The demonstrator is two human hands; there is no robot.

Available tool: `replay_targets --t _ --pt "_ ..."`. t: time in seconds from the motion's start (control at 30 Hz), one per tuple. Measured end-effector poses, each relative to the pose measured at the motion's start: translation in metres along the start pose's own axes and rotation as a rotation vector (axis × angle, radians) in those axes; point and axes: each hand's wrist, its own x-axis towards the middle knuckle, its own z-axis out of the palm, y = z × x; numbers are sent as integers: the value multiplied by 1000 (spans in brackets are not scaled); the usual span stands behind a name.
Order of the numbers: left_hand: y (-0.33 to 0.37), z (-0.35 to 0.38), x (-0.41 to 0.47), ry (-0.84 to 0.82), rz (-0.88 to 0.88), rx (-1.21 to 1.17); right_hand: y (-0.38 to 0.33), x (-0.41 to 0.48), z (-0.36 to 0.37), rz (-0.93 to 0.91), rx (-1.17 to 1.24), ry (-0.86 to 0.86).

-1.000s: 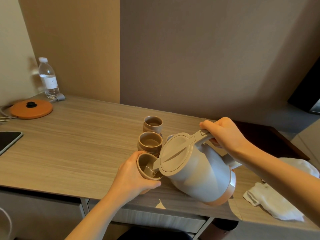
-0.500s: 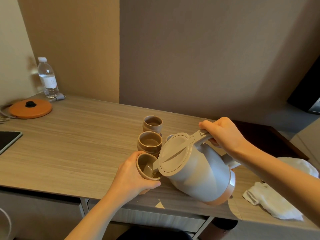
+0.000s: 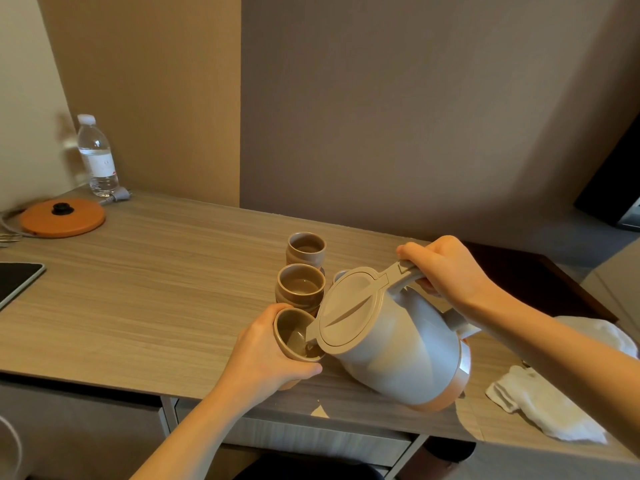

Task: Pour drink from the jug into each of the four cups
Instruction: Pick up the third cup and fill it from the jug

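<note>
My right hand [image 3: 446, 271] grips the handle of a grey jug [image 3: 398, 337] with a beige lid, tilted to the left so its spout sits over a brown cup [image 3: 294, 337]. My left hand [image 3: 263, 355] holds that cup, tipped toward the spout, just above the wooden table [image 3: 156, 289]. Behind it stand two more brown cups, the middle cup [image 3: 301, 285] and the far cup [image 3: 306, 247], both with liquid inside. The rim of a further cup [image 3: 339, 274] peeks out behind the jug's lid; most of it is hidden.
A white cloth [image 3: 543, 407] lies at the right front of the table. At the far left stand a water bottle [image 3: 97, 157] and an orange round base [image 3: 62, 217] with a cord. A dark tablet [image 3: 15, 280] lies at the left edge.
</note>
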Motion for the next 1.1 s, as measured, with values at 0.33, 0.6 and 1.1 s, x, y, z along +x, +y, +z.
replay_targets --t 0.33,0.6,1.1 --pt "4 1 0 3 -7 -5 1 0 0 -2 -2 -1" --pt "3 1 0 -2 -11 -17 -1 0 0 6 -9 15" --pt "1 4 -1 -1 -15 -7 -2 0 2 3 -24 21"
